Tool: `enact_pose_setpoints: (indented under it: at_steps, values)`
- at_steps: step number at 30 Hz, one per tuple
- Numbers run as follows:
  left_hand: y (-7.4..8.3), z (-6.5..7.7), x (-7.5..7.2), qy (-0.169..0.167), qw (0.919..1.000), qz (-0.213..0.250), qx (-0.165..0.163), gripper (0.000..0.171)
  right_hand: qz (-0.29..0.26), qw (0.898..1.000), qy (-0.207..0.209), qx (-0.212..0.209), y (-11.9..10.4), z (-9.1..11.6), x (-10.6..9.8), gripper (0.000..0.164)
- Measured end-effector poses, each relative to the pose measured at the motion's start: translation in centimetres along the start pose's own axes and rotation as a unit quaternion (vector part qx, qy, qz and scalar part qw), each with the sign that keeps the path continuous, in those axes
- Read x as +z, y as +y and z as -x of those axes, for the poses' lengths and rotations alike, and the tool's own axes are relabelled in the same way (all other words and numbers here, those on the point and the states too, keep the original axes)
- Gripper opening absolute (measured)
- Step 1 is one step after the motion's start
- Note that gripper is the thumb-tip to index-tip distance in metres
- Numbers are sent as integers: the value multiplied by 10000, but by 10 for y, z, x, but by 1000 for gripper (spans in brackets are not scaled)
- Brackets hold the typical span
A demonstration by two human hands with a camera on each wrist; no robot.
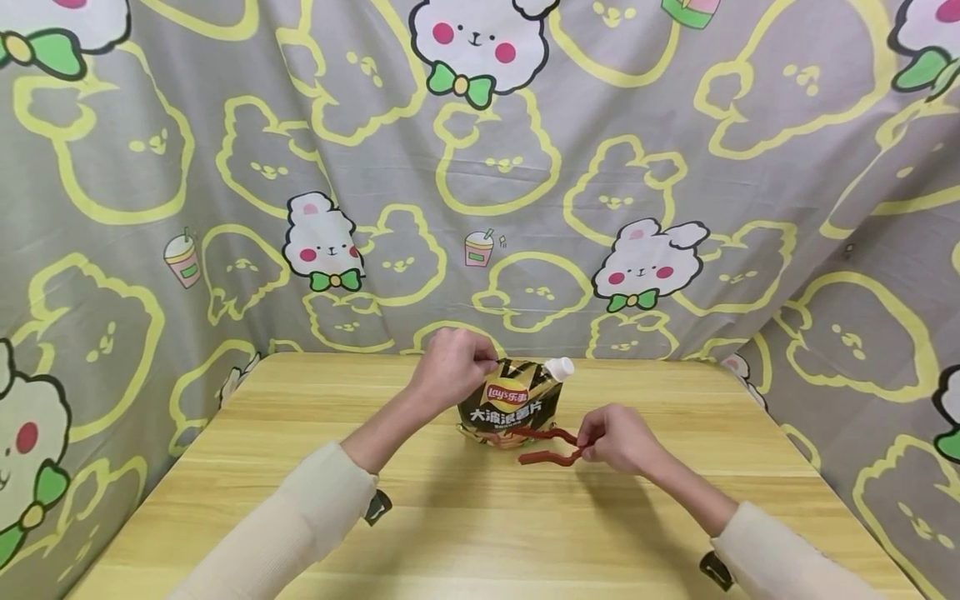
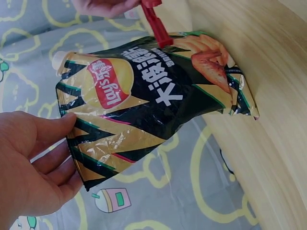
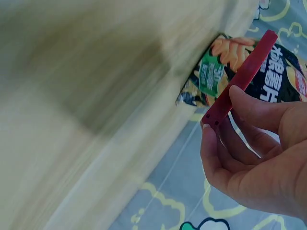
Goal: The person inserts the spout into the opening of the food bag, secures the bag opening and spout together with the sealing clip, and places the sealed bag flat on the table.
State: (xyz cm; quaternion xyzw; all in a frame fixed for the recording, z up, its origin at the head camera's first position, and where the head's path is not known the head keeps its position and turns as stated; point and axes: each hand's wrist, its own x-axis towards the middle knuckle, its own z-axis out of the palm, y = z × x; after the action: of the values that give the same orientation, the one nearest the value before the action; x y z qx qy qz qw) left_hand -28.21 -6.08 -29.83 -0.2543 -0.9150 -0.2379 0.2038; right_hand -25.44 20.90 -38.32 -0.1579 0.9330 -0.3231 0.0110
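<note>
Left hand (image 1: 452,367) pinches the bag (image 1: 525,402) by its top edge; right hand (image 1: 617,439), the clip (image 3: 245,72) before the bag. Remotely, I judge the bag light, slick, crushable: hold that edge.

The surface (image 1: 315,400) is made of light yellowish wood, and its grain runs mostly from left to right, in fine streaks. Its far corner at the left looks somewhat rounded. Directly on it stands one Lay's chip bag (image 1: 517,402), black and gold, nearer to the far edge and around the middle of the width. The bag is upright and its bottom touches the wood. Soft shadows (image 1: 450,500) fall in front of it.
</note>
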Motion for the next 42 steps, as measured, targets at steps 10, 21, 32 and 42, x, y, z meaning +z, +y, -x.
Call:
enact_pose_setpoints:
  at_steps: [10,21,32,42]
  values:
    - [0,-2,1,-29,9999,74,-72,8,59,9999,144,63,6,2,-27,17]
    - [-1,-1,0,-26,9999,77,-101,8,309,9988,344,160,15,4,-59,13]
    - [-2,-2,0,-17,10000,46,-65,8,428,9967,575,389,25,6,-74,7]
    - [-1,0,0,0,9999,74,-71,7,256,9958,825,304,11,2,-63,8]
